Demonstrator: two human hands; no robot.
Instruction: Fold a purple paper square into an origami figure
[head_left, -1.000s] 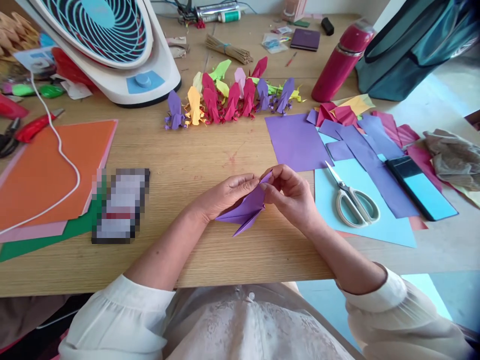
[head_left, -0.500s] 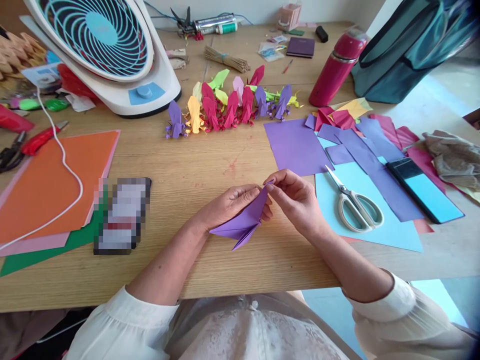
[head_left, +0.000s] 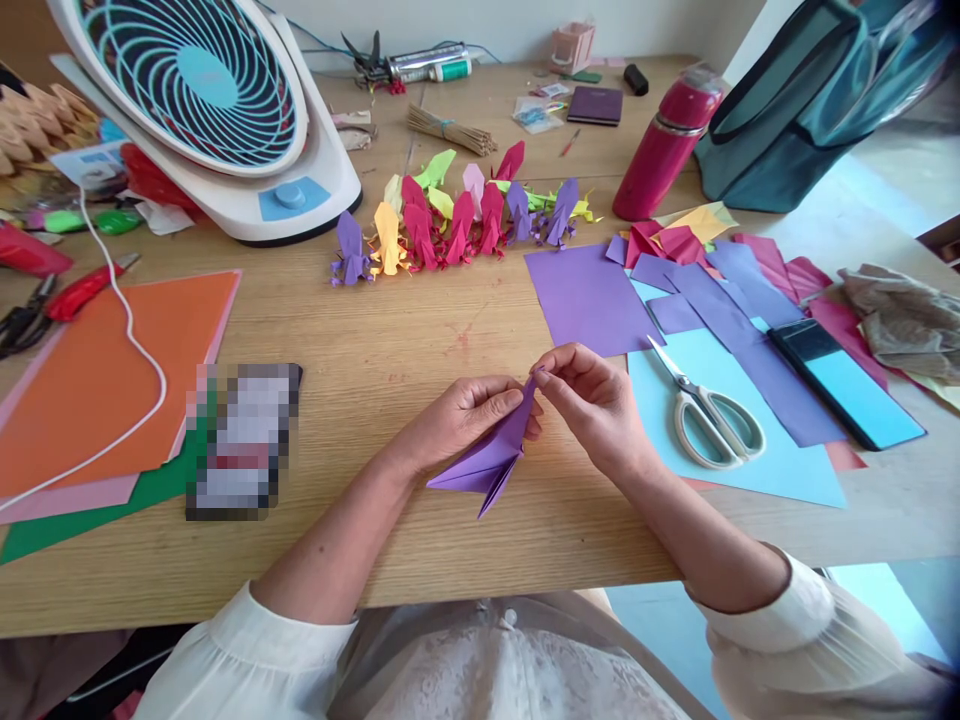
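A folded piece of purple origami paper (head_left: 487, 457) is held above the table's front part, its pointed flaps hanging toward me. My left hand (head_left: 480, 412) grips it along the upper left side, thumb on top and fingers behind. At its narrow top tip, my right hand (head_left: 589, 395) pinches the paper between thumb and index finger. The fingers of my left hand behind the paper are partly hidden. Several finished paper squid-like figures (head_left: 457, 215) in red, purple, yellow and pink stand in a cluster beyond my hands.
White-handled scissors (head_left: 712, 415) lie on light blue paper (head_left: 780, 480) at the right, near a phone (head_left: 847, 385) and purple sheets (head_left: 592, 300). At left are orange paper (head_left: 150, 370), a blurred phone (head_left: 244, 440) and a fan (head_left: 300, 200). A red flask (head_left: 664, 155) stands behind.
The folded purple paper has tilted a little, its lower flaps now pointing more downward. Both hands keep their hold in nearly the same place. The camera view has shifted slightly.
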